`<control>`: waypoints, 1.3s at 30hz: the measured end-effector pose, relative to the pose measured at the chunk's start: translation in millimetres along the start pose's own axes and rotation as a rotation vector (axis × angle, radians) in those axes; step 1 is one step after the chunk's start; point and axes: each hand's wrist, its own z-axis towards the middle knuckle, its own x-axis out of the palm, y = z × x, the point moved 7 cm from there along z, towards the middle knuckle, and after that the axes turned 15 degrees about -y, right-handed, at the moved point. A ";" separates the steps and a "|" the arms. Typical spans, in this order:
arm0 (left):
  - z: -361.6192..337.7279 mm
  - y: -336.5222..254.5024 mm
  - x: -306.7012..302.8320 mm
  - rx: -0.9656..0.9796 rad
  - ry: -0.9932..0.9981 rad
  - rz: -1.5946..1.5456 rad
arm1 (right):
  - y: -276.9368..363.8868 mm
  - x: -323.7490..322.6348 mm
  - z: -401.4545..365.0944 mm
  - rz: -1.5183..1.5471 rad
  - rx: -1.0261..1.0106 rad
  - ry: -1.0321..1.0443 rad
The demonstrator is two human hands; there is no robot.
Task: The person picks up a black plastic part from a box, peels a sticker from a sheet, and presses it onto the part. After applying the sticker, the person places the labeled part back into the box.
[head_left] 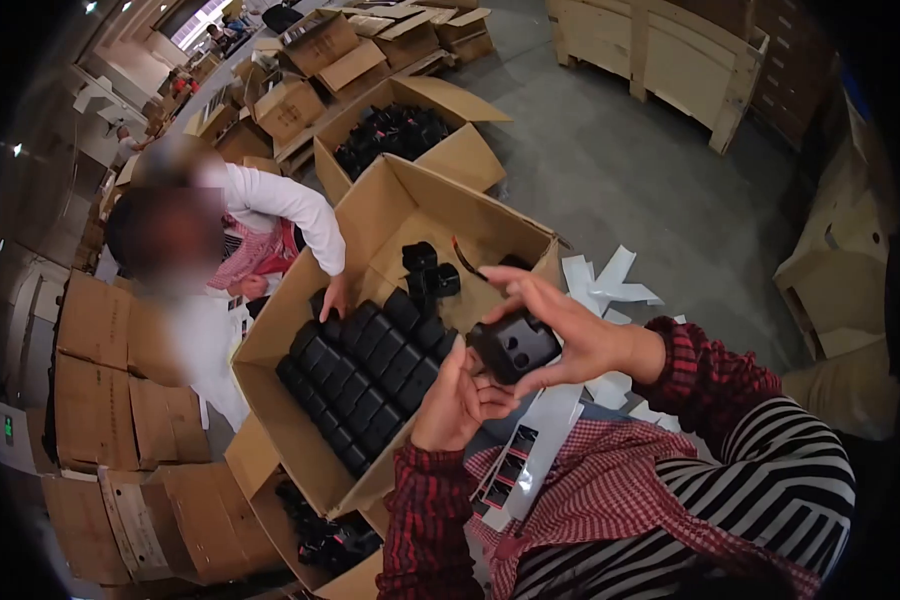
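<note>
My right hand [590,335] grips a black plastic housing [520,346] with round holes in its face, over the near edge of a large cardboard box [470,205]. A thin red-and-black cable [464,258] sticks up beside the fingers of that hand. My left hand [455,402] is closed against the housing's lower left side, thumb raised and fingers curled under it. Rows of similar black housings [355,370] fill the near left of the box, and a few loose ones [430,275] lie farther back. A strip of dark labels [513,465] on white backing rests on my lap.
Across the box, a co-worker's hand [334,298] reaches in among the housings. Another open box [390,140] of black parts stands behind, and one [320,530] sits below. White paper scraps [610,280] lie at the right. Stacked cartons [130,410] stand left; a wooden crate [660,50] is farther back.
</note>
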 end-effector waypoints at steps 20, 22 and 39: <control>-42.3 48.3 -0.1 0.473 -0.232 0.139 | -22.1 23.1 -12.3 -0.422 0.193 -0.073; -44.0 52.3 -14.9 0.401 -0.358 -0.034 | -16.9 -7.9 -1.0 -0.790 0.001 -0.261; -48.1 50.6 -20.9 0.409 -0.457 -0.102 | -14.3 41.9 -44.0 0.168 0.782 -0.171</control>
